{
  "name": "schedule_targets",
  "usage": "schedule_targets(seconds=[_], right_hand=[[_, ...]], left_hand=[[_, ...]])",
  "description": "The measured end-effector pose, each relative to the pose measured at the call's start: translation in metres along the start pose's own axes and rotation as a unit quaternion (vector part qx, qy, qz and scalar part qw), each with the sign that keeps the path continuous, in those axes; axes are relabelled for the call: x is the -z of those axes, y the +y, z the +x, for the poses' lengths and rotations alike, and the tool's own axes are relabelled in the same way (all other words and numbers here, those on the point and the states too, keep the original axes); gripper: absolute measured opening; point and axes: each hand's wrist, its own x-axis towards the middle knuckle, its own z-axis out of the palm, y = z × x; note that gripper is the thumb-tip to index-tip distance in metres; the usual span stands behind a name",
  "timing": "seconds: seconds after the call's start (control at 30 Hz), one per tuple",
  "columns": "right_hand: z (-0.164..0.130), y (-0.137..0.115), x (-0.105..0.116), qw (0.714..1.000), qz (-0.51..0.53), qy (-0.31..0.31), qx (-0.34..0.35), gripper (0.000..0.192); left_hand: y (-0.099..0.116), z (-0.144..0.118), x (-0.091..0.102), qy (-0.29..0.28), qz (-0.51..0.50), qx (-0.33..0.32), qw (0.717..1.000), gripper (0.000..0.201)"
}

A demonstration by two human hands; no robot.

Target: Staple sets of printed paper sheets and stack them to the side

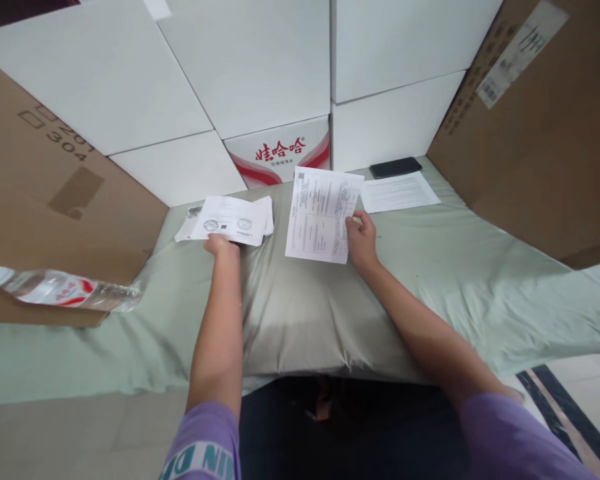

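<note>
My right hand point(363, 240) pinches the right edge of a printed sheet of paper point(323, 217), which is raised and tilted over the middle of the cloth. A QR code and a table of text show on that sheet. My left hand point(222, 245) is closed on the near edge of another sheet with round stamps point(230, 217). This stamped sheet lies over more papers point(267, 215) at the left; how many it grips is hidden. Right of the raised sheet, a printed page point(400, 192) lies flat, just in front of a black phone point(395, 167).
A pale green cloth point(300, 320) covers the table. White boxes point(275, 60) stand stacked along the back. Brown cartons flank both sides, one at the left point(45, 180) and one at the right point(545, 147). A plastic water bottle point(63, 289) appears at the left.
</note>
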Motion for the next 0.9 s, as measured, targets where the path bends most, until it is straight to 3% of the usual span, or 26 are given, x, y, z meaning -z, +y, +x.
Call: schedule_targets(seconds=[0.07,0.13,0.2,0.33,0.53,0.9], right_hand=[[0.001,0.000,0.000,1.000,-0.006,-0.003,0.003,0.038],[0.002,0.000,0.000,1.000,-0.001,-0.009,0.000,0.038],[0.002,-0.001,0.000,0.999,0.017,-0.027,-0.008,0.038],[-0.003,-0.008,-0.002,0.996,0.048,-0.080,-0.007,0.036],[-0.013,-0.025,-0.003,0.996,0.020,-0.089,0.021,0.036],[-0.018,-0.020,-0.003,0.988,-0.037,-0.086,0.120,0.025]], left_hand=[[0.000,-0.004,0.003,0.089,0.005,-0.012,0.996,0.019],[0.003,-0.012,0.005,0.117,-0.003,-0.033,0.993,0.013],[0.008,-0.027,0.007,0.062,-0.021,-0.067,0.996,0.008],[0.027,-0.076,0.003,-0.063,-0.067,-0.128,0.988,0.026],[0.047,-0.140,-0.014,-0.165,-0.076,-0.165,0.970,0.036],[0.032,-0.154,-0.010,-0.210,0.018,-0.163,0.964,0.050]])
